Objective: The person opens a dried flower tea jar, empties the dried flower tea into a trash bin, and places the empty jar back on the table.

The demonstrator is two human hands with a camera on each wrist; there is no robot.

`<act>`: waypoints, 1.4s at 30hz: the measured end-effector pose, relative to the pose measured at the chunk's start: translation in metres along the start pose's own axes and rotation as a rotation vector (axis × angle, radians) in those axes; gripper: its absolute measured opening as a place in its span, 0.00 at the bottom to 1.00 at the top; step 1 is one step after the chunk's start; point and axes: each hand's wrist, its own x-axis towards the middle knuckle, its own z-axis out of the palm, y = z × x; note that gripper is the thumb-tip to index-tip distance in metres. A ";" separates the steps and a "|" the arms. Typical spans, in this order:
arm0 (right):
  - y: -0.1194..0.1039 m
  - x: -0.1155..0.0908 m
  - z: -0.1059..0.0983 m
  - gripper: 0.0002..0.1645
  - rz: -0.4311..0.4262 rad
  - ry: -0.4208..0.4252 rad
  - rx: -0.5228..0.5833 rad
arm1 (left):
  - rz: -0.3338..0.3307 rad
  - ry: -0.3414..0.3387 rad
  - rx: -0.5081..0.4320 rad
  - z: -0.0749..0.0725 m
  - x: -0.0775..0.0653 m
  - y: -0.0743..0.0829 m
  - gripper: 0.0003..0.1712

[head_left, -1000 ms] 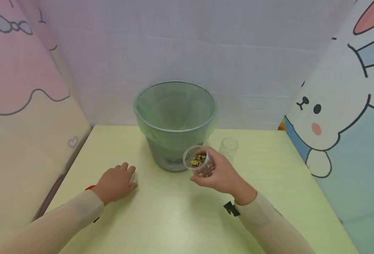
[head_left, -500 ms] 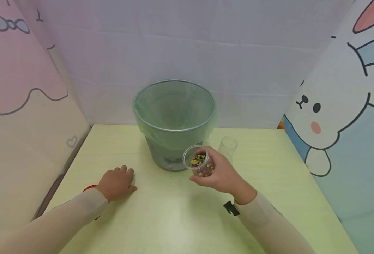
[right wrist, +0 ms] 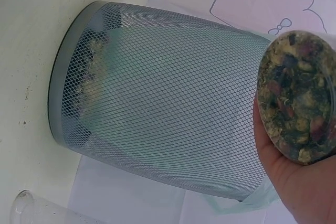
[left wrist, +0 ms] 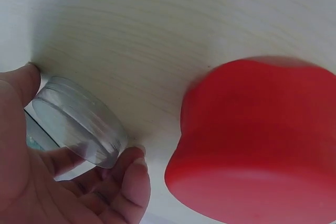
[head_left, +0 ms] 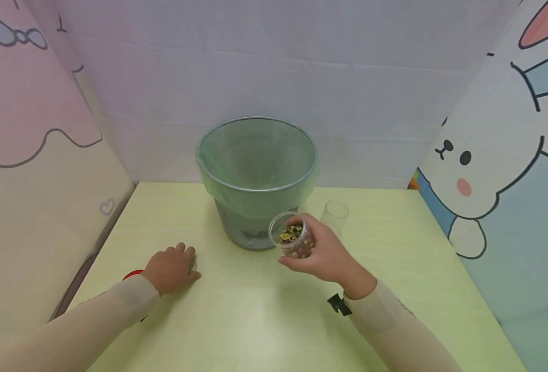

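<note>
My right hand [head_left: 326,259] grips a clear plastic jar [head_left: 274,235], tilted with its mouth towards the bin and me. Dried flower tea [head_left: 291,234] fills its lower part; yellow, red and dark pieces press against the base in the right wrist view. At the left of the table, my left hand [head_left: 168,269] has its thumb and curled fingers round a clear round lid [left wrist: 79,121] low at the tabletop. A large red object [left wrist: 257,140] stands beside that hand in the left wrist view; the head view shows only a sliver of it.
A mesh waste bin [right wrist: 173,103] with a green bag [head_left: 255,199] over its rim stands at the back centre, some pale and dark bits at its bottom. To its right is a clear cup [head_left: 335,215]. Printed cloth walls [head_left: 278,72] close off the pale table.
My left hand has shifted slightly at the tabletop and covers more of the clear lid. The right hand and the tilted jar have stayed nearly still.
</note>
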 end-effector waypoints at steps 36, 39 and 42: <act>-0.001 0.001 -0.006 0.35 0.004 0.019 -0.003 | -0.183 0.211 -0.219 -0.200 0.058 -0.018 0.30; 0.000 0.001 -0.005 0.37 0.005 0.021 -0.004 | -0.230 0.253 -0.372 -0.224 0.064 -0.017 0.34; 0.000 0.001 -0.005 0.37 0.009 0.026 -0.006 | -0.283 0.269 -0.532 -0.241 0.067 -0.016 0.38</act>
